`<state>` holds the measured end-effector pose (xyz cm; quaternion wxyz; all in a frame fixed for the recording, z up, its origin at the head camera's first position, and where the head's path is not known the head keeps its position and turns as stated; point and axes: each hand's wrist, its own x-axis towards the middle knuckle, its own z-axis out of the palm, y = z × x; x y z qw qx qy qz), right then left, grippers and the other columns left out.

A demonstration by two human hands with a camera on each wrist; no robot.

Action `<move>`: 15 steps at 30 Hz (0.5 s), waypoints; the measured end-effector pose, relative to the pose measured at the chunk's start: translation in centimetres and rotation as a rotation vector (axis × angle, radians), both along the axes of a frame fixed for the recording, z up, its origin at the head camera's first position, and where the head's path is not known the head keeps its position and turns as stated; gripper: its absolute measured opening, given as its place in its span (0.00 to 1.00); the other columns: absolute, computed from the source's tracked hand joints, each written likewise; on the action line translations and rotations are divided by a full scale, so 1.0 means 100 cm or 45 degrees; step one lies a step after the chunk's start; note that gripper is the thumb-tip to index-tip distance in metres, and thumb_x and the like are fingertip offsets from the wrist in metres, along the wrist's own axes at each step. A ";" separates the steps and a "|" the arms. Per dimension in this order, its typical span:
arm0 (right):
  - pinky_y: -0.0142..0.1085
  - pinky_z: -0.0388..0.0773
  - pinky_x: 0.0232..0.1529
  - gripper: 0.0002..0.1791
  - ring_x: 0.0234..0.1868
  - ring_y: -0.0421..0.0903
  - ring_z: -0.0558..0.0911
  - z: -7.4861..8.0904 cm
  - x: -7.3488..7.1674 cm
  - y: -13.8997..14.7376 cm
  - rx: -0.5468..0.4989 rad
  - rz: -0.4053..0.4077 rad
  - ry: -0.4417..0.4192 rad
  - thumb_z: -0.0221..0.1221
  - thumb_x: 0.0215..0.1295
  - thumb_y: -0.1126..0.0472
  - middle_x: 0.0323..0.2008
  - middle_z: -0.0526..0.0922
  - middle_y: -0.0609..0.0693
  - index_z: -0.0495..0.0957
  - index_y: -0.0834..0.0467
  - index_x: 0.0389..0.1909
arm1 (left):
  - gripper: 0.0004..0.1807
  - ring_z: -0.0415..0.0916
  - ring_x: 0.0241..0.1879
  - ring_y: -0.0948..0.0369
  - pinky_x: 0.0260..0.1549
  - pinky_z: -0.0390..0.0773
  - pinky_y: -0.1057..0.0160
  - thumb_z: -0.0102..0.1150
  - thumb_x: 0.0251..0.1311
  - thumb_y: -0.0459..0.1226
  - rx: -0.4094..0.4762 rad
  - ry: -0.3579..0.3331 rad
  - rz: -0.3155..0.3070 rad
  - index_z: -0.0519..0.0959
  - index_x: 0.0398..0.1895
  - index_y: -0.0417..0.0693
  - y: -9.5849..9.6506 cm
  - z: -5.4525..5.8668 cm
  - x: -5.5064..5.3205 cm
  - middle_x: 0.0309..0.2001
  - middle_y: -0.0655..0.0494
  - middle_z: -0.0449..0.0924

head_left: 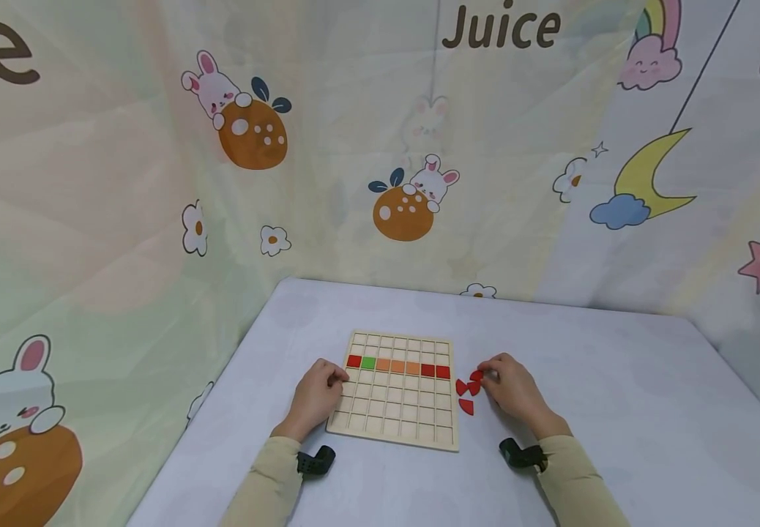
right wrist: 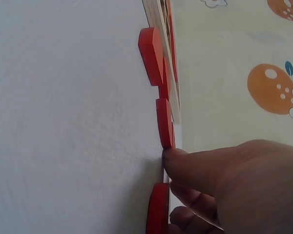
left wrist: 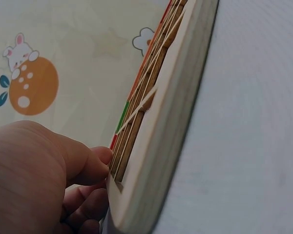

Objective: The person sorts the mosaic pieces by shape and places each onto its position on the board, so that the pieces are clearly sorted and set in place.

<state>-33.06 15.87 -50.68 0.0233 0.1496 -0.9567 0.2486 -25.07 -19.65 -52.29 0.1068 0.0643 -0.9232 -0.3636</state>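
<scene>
A wooden grid board point(head_left: 393, 406) lies flat on the table; one row holds red, green and orange square tiles point(head_left: 398, 367). At its left edge my left hand point(head_left: 317, 395) grips the rim, the thumb along the upper side in the left wrist view. Several red quarter-circle pieces point(head_left: 466, 407) lie just right of the board. Over the farthest of them is my right hand point(head_left: 515, 388), its thumb tip touching the end of a red piece point(right wrist: 163, 122). Whether the fingers pinch a piece is hidden. Another red piece point(right wrist: 157, 209) lies below the hand in the right wrist view.
A white-covered table point(head_left: 617, 388) extends around the board. A printed cloth point(head_left: 327, 146) with rabbits, oranges and a moon hangs behind and at the left. Dark wrist devices point(head_left: 521, 454) are strapped at both sleeves.
</scene>
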 end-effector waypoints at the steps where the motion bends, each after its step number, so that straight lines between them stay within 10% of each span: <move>1: 0.50 0.77 0.48 0.13 0.45 0.53 0.77 0.000 0.000 0.001 0.001 0.004 0.004 0.64 0.60 0.66 0.44 0.78 0.57 0.82 0.61 0.46 | 0.08 0.70 0.35 0.62 0.36 0.73 0.61 0.56 0.61 0.29 -0.005 -0.001 -0.001 0.81 0.32 0.52 0.000 0.000 0.000 0.37 0.59 0.72; 15: 0.46 0.80 0.45 0.14 0.42 0.50 0.78 0.014 0.013 -0.023 -0.068 0.028 0.002 0.65 0.60 0.62 0.45 0.80 0.53 0.82 0.60 0.47 | 0.08 0.69 0.35 0.62 0.36 0.72 0.62 0.56 0.62 0.30 -0.008 -0.015 -0.004 0.81 0.33 0.52 -0.001 0.000 0.000 0.37 0.59 0.72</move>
